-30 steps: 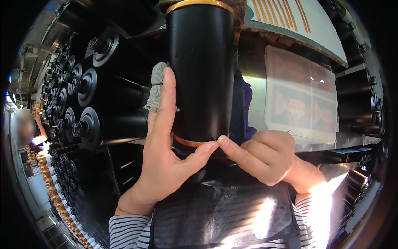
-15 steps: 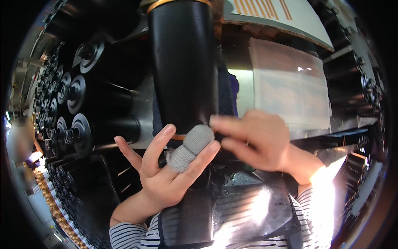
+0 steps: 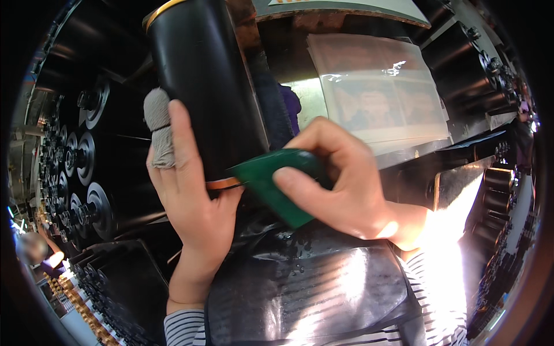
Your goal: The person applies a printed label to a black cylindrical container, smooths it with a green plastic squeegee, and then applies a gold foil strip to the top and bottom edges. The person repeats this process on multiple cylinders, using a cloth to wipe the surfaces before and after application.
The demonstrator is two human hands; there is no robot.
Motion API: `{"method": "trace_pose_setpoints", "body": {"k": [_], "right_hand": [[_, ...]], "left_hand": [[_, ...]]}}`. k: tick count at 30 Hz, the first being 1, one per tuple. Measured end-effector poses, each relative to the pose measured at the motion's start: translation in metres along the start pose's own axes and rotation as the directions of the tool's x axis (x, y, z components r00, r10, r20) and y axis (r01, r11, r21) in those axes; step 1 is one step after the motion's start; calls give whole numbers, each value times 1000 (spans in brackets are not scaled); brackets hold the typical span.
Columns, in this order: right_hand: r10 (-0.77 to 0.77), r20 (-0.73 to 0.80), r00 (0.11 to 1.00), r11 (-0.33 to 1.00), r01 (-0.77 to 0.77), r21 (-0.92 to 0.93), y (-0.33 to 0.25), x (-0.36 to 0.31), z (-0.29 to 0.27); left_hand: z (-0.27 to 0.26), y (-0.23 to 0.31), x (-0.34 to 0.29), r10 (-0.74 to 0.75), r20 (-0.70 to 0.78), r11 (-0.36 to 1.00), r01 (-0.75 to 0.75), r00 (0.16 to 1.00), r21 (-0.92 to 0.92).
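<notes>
1. A black cylinder (image 3: 202, 81) is seen upright at the upper centre of the view, tilted slightly to the left. A gold band runs round its top rim and a copper-coloured ring (image 3: 224, 184) round its lower end.
2. The cylinder is steadied by the left hand (image 3: 193, 202), whose palm and fingers lie flat against its left side and lower end; this grip is spread open, pressed on the cylinder and not closed round it. One finger of this hand is wrapped in a grey cloth cot (image 3: 158, 130).
3. A green card (image 3: 277, 181) is pinched in the right hand (image 3: 340, 179) between thumb and curled fingers; this grip is clamped shut on the card. The card's left tip is brought to the copper ring, touching it or just beside it; which cannot be told.
4. Below both hands a glossy black apron (image 3: 311, 294) is noted, wet in places and lit by strong glare at the right. Striped sleeves (image 3: 184, 328) show at the lower edge.
5. Behind the cylinder, to the right, a clear plastic sheet (image 3: 375, 86) over faded printed paper is fixed to a machine panel.
6. To the left, rows of black rollers (image 3: 92, 207) are mounted on a dark frame, well apart from the hands. More rollers are visible at the far right edge.
</notes>
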State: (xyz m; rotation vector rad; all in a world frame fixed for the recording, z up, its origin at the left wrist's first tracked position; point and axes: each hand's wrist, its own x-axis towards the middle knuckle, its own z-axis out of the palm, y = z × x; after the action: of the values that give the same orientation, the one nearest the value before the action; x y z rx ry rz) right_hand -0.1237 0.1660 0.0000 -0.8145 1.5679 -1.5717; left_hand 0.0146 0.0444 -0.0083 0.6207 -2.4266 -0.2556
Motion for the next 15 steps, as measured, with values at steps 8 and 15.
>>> {"method": "trace_pose_setpoints", "body": {"k": [8,15], "right_hand": [[124,-3,992,975,-121,188,5,-3,-19],[157,-5,988,982,-156,103,22,6,-19]], "left_hand": [[-6,-4,-11,-250,126,925,275,960,-263],[6,-10,-14,-223,85,921,238,971,-308]]}}
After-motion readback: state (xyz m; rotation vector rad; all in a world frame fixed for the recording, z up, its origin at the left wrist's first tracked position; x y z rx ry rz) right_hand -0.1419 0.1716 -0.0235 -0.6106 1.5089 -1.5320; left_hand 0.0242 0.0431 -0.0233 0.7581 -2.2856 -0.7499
